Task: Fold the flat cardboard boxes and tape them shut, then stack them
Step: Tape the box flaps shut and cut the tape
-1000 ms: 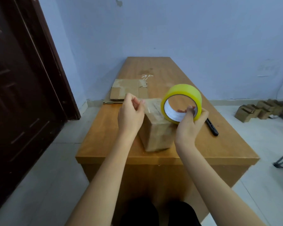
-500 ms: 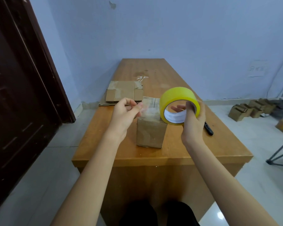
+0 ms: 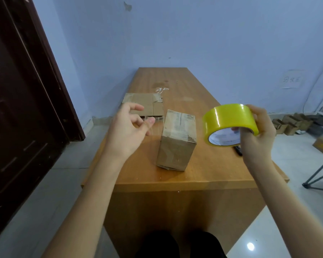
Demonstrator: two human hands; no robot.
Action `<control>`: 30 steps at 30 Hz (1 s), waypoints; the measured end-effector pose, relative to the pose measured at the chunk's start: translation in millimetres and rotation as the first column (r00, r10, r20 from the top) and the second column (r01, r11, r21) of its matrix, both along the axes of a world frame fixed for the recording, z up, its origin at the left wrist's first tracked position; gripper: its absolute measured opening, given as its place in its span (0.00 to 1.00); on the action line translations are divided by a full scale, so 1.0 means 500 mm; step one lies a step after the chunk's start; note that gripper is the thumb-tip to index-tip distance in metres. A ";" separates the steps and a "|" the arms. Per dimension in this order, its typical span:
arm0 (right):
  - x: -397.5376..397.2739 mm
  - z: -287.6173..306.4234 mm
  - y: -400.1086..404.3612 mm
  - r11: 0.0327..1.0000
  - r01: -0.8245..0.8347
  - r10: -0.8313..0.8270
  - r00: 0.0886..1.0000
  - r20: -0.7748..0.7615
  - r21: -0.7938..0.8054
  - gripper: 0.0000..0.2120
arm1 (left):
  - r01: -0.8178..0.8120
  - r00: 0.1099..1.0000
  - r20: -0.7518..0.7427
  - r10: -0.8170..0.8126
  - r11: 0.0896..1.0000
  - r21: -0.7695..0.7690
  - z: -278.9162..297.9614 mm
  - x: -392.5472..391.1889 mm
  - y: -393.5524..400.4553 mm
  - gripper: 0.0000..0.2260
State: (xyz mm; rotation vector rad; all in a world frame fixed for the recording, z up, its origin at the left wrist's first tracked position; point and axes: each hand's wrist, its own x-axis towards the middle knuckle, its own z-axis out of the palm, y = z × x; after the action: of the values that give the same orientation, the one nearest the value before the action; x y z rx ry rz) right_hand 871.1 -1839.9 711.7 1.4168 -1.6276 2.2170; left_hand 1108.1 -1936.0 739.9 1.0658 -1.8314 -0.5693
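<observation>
- Counter (image 3: 203, 164): a long slab of smooth orange-brown wood with a slight sheen and a square front edge; it narrows toward the far wall.
- Folded box (image 3: 176, 141): a small upright block of brown corrugated cardboard standing near the counter's front edge, between the two hands and touched by neither. Glossy clear tape covers the top face and laps onto the upper part of the front face, where it wrinkles into fine horizontal ridges. Printed text shows through the tape on top.
- Flat cardboard (image 3: 145, 107): unfolded brown sheets lying flat on the counter's left side, beyond the box, with crease lines and flap slits visible.
- Tape scrap (image 3: 161, 89): a crumpled clear piece lying on the counter beyond the flat cardboard.
- Left hand (image 3: 129, 129): raised above the counter left of the box, fingers loosely curled, thumb and fingertips close together. A faint clear film appears near the fingertips; whether the fingers pinch it cannot be told.
- Right hand (image 3: 257, 131): raised right of the box, gripping the tape roll (image 3: 229, 123), with fingers over the outer band and the thumb at the core.
- Tape roll: a wide ring of glossy translucent yellow tape on a white printed core.
- Black tool (image 3: 238, 150): a slim dark object lying on the counter below the roll, mostly hidden.
</observation>
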 end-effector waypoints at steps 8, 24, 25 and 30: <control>-0.020 -0.030 0.028 0.987 -0.060 0.076 0.991 -0.107 0.148 0.15 | 0.084 0.995 0.048 -0.092 0.985 0.152 -0.016 -0.020 -0.008 0.09; -0.006 -0.020 0.013 0.990 -0.084 0.099 0.987 -0.130 0.113 0.10 | 0.143 0.989 -0.056 -0.133 0.954 0.264 -0.036 -0.029 -0.035 0.07; -0.007 -0.021 0.011 0.989 -0.086 0.101 0.986 -0.131 0.117 0.10 | 0.142 0.990 -0.052 -0.133 0.954 0.264 -0.037 -0.029 -0.035 0.07; -0.010 -0.038 -0.006 0.984 -0.061 0.085 0.986 -0.145 0.167 0.16 | 0.150 0.989 -0.051 -0.141 0.939 0.309 -0.051 -0.029 -0.045 0.08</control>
State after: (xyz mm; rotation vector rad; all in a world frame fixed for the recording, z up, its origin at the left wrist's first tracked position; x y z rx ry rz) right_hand 865.9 -1842.8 692.9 1.6657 -1.7650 1.9946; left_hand 1093.5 -1958.6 714.6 1.1256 -1.8441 -0.9847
